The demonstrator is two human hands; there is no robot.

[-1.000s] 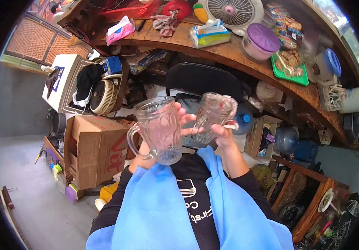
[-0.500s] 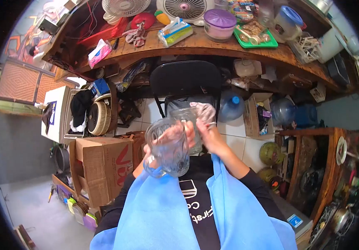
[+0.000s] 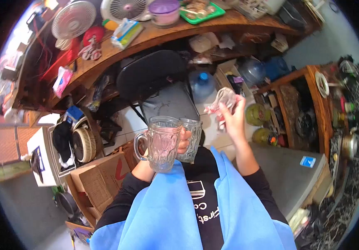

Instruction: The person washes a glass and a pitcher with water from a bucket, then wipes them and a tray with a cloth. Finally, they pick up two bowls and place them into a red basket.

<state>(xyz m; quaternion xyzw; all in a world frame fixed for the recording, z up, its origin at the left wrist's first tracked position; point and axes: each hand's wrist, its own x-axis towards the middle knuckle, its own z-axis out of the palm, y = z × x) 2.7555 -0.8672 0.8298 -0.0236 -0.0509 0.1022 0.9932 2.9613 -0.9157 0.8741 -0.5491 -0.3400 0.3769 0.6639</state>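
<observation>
Two clear glass mugs are held side by side in front of my chest. My left hand [image 3: 183,141] is closed around them, its fingers showing between the two. The nearer glass mug [image 3: 163,148] has a dimpled wall and its handle points left. Just behind and to the right stands the second glass mug [image 3: 193,141], partly covered by my fingers and the first. To the right, apart from the glass, my right hand [image 3: 235,120] grips a crumpled, pale pinkish cloth [image 3: 225,98] that hangs from the fingers.
A black chair [image 3: 167,102] stands ahead, under the edge of a long wooden counter [image 3: 146,46]. Beside it is a blue water jug [image 3: 203,85]. A cardboard box [image 3: 100,183] lies at lower left, and a grey flat-topped surface [image 3: 283,175] is at my right.
My right hand with the cloth has moved away from the mugs to the right. The mugs now sit more upright in my left hand. The whole view has turned to the right.
</observation>
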